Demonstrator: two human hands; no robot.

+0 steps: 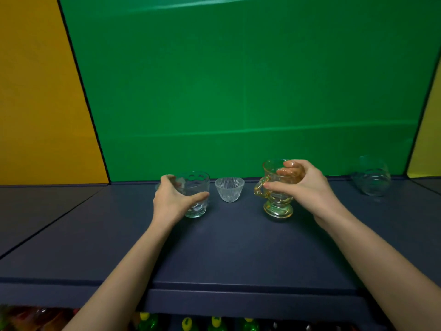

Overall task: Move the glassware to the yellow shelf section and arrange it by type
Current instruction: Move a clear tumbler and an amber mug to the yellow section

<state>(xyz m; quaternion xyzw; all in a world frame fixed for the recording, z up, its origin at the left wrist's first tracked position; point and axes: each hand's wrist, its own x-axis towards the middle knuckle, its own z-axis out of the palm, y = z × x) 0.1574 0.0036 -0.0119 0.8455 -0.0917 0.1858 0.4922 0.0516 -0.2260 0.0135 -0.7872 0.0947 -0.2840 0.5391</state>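
Grips a tumbler [198, 185] in the left hand [171, 199] and a mug [278, 206] in the right hand [307, 187], fingers curled round each, seemingly standing on the green section's [238, 80] shelf [238, 235] beside a cup [229, 189]; seems the pick-up step, and next calls for lifting both toward the yellow section [35, 91].

No writing is showing legibly anywhere. The yellow caps [216, 321] on the green bottles [148, 328] at the bottom edge are carrying small dark marks, possibly logos, too small to read.
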